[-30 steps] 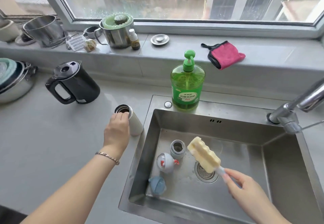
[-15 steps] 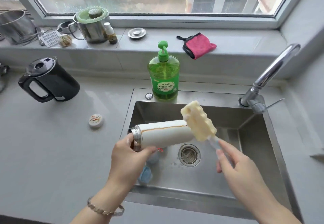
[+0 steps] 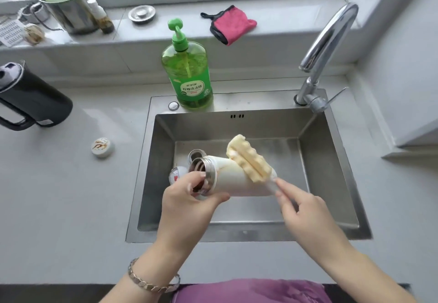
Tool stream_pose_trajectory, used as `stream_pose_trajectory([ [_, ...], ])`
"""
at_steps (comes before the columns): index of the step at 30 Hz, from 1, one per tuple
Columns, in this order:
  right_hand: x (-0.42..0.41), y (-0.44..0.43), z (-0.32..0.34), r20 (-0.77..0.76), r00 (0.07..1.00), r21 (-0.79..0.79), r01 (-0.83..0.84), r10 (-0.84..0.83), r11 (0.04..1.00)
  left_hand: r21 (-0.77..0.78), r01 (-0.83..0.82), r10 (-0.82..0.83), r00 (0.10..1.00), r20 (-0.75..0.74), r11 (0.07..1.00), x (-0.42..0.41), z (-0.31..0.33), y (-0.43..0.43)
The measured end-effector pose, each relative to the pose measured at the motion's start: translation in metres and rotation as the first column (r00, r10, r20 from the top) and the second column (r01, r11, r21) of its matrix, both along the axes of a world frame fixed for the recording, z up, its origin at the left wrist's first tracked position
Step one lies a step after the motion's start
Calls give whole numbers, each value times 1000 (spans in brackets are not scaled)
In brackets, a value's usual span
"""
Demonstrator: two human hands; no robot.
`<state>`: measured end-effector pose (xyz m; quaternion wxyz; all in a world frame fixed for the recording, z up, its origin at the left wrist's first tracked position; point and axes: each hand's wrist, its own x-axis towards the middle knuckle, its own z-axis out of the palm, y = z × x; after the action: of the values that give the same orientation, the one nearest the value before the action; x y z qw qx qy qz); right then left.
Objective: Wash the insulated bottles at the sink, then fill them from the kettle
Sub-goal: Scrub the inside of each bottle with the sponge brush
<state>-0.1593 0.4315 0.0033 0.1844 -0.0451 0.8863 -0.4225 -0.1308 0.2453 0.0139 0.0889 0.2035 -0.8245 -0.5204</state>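
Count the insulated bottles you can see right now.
2. The white bottle lies in the left hand over the sink; a second bottle shows its steel mouth just behind it. Others may hide beneath.

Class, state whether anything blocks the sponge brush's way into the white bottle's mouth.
Partly: the left hand grips the white bottle at its neck, fingers lying across part of the mouth. The sponge brush rests on the bottle's side; nothing else intervenes.

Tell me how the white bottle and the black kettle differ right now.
The white bottle is tipped on its side over the sink, gripped by the left hand; the black kettle stands upright on the counter, untouched. The bottle's mouth is open; the kettle's lid is down. The kettle has a handle; the bottle has none. Both are roughly cylindrical.
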Motion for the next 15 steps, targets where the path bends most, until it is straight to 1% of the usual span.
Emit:
stream_pose_trajectory([
  [2, 11, -2, 5, -73, 995, 31, -72, 74, 997, 6, -11, 11, 1000, 4, 1000, 0, 2, 3],
  [4, 24, -10, 16, -87, 988, -15, -133, 131, 991, 69, -42, 42, 999, 1, 997, -1, 7, 8],
  [5, 21, -9, 15, -76, 993, -35, -96, 93, 995, 101, -50, 51, 999, -7, 994, 0, 9, 10],
  [6, 13, -4, 9, -59, 998, -39, -18, 16, 999, 114, -53, 54, 999, -9, 992, 0, 11, 12],
  [7, 6, 0, 3, -43, 998, -25, 49, -50, 998, 110, -50, 51, 999, -6, 993, 1, 12, 13],
  [8, 4, 2, -1, -45, 997, 1, 68, -68, 998, 105, -45, 46, 999, -1, 993, 0, 13, 14],
  [9, 7, 0, 1, -58, 997, 16, 42, -41, 999, 113, -45, 45, 999, 5, 993, -1, 13, 14],
  [10, 14, -5, 4, -89, 996, 5, -20, 20, 1000, 132, -59, 57, 998, 13, 989, -4, 12, 12],
  [11, 24, -11, 10, -94, 992, -24, -83, 81, 996, 156, -80, 78, 997, 18, 984, -6, 11, 9],
  [12, 26, -14, 14, -82, 991, -37, -111, 108, 993, 179, -106, 104, 994, 16, 978, -7, 11, 6],
  [13, 20, -12, 12, -71, 995, -40, -75, 72, 996, 206, -127, 127, 992, 11, 970, -8, 11, 4],
  [15, -6, 1, -4, -38, 993, 2, 113, -113, 994, 233, -149, 152, 988, 6, 961, -8, 11, 2],
])
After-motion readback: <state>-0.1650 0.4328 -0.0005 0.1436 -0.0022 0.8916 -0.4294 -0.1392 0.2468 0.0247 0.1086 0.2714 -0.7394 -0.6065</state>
